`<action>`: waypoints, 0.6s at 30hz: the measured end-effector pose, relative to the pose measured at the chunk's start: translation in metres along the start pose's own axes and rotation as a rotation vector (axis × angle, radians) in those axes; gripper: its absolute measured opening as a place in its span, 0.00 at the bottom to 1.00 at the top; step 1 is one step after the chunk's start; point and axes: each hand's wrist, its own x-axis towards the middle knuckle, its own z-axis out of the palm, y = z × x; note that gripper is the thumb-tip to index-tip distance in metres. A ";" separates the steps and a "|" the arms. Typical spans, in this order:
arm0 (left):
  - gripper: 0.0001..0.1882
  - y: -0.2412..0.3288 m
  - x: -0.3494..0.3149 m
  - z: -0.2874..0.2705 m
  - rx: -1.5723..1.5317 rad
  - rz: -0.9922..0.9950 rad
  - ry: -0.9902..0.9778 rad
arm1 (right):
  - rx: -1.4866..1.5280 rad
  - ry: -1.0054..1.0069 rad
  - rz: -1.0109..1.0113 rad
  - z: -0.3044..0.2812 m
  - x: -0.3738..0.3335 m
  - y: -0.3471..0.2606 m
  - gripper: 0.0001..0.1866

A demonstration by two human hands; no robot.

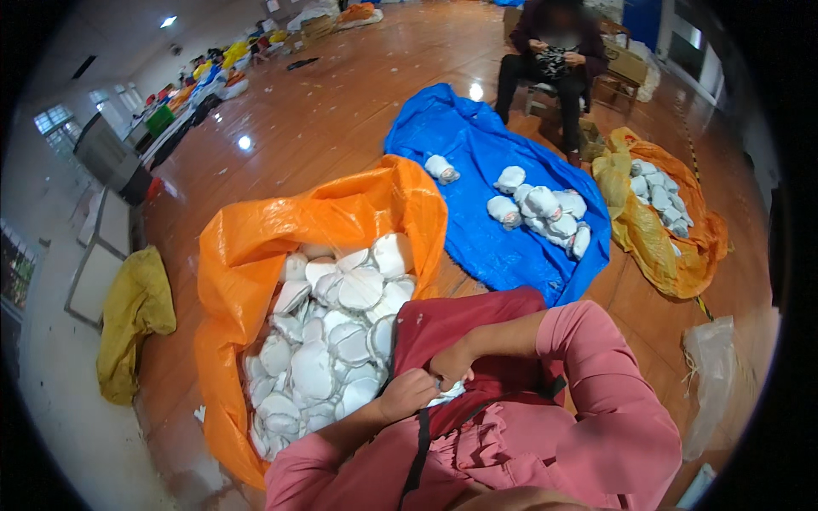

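Observation:
Over my lap, on a dark red apron (pixel 503 311), my two hands are close together. My left hand (pixel 411 393) has its fingers closed at the edge of a white cloth piece (pixel 452 392), which shows only in part below the hands. Bent in from the right, my right hand (pixel 452 364) is closed in a pinch at the same piece, its fingertips pointing down. What lies between the fingertips is too small to make out. Left of my lap, a big orange sack (pixel 247 234) stands rolled open, full of rounded, flat white cloth pieces (pixel 313 370).
Ahead lies a blue sheet (pixel 460 230) with a heap of white cloth bundles (pixel 545 204). A yellow-orange sack (pixel 630 247) of grey-white pieces stands at the right. Beyond, a person (pixel 558 60) sits handling something patterned. A yellow sack (pixel 136 315) leans at the left wall.

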 end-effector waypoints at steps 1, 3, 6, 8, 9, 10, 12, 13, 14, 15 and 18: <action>0.09 -0.001 0.003 -0.002 -0.006 0.024 0.008 | -0.118 -0.035 0.012 -0.004 0.000 -0.005 0.18; 0.08 -0.001 0.004 -0.002 -0.034 0.010 -0.066 | -0.364 -0.101 0.026 -0.009 0.000 -0.010 0.20; 0.07 -0.003 0.004 0.002 -0.010 -0.019 -0.106 | -0.342 -0.051 -0.043 -0.006 0.001 0.001 0.21; 0.06 -0.003 0.003 0.002 0.000 -0.014 -0.049 | -0.334 -0.031 -0.047 -0.003 0.005 0.012 0.21; 0.06 -0.001 0.002 0.003 -0.002 -0.013 -0.023 | -0.410 0.021 -0.094 0.000 0.006 0.013 0.22; 0.07 -0.002 0.001 0.003 0.009 -0.013 -0.011 | -0.483 0.075 -0.141 0.002 0.006 0.015 0.22; 0.07 0.001 0.002 0.002 0.026 -0.042 0.049 | -0.562 0.188 -0.251 0.002 -0.001 0.016 0.23; 0.08 0.002 0.003 -0.001 0.036 -0.056 0.077 | -0.500 0.174 -0.244 0.001 -0.006 0.012 0.22; 0.08 0.004 0.002 -0.004 0.030 -0.077 0.078 | -0.438 0.159 -0.235 -0.001 -0.010 0.008 0.22; 0.08 0.004 0.005 -0.006 0.019 -0.089 0.080 | -0.373 0.151 -0.217 -0.002 -0.016 0.006 0.21; 0.09 0.001 0.011 -0.016 0.010 -0.067 0.050 | -0.183 0.185 -0.345 -0.001 -0.024 0.013 0.18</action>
